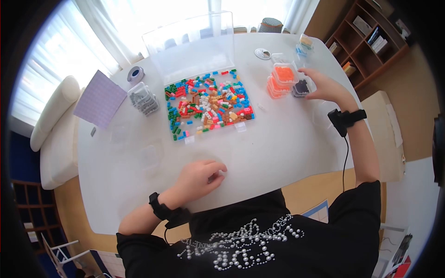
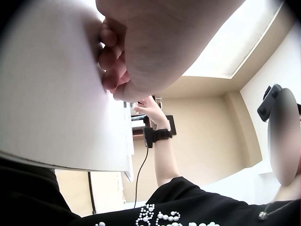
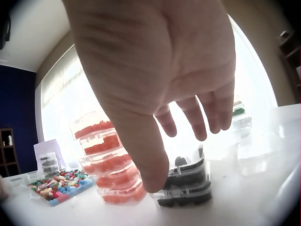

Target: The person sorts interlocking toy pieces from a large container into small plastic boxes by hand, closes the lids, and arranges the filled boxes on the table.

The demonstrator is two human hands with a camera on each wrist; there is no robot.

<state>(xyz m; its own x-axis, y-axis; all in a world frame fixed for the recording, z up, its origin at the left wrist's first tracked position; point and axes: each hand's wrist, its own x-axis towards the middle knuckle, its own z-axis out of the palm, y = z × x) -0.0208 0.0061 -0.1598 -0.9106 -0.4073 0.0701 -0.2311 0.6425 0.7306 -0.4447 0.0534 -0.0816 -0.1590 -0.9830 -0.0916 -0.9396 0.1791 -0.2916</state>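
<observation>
My right hand (image 1: 322, 86) is at a short stack of clear boxes with dark pieces (image 1: 301, 88), its fingers spread. In the right wrist view the thumb (image 3: 153, 174) overlaps the near side of the dark stack (image 3: 186, 186), while the fingertips show above and beyond it. Beside it rises a taller stack of clear boxes with orange pieces (image 1: 280, 81). My left hand (image 1: 199, 180) rests near the table's front edge, fingers loosely curled, with nothing seen in it. Before it lies a wide clear case (image 1: 185, 140) of mixed colourful toy bricks (image 1: 208, 104), its lid (image 1: 190, 46) raised.
Clear boxes with grey pieces (image 1: 144, 99), a purple gridded sheet (image 1: 99, 99) and a tape roll (image 1: 136, 74) are on the left. More small boxes (image 1: 303, 46) and a round lid (image 1: 262, 53) stand at the back right. A faint clear box (image 1: 323, 113) lies near my right wrist.
</observation>
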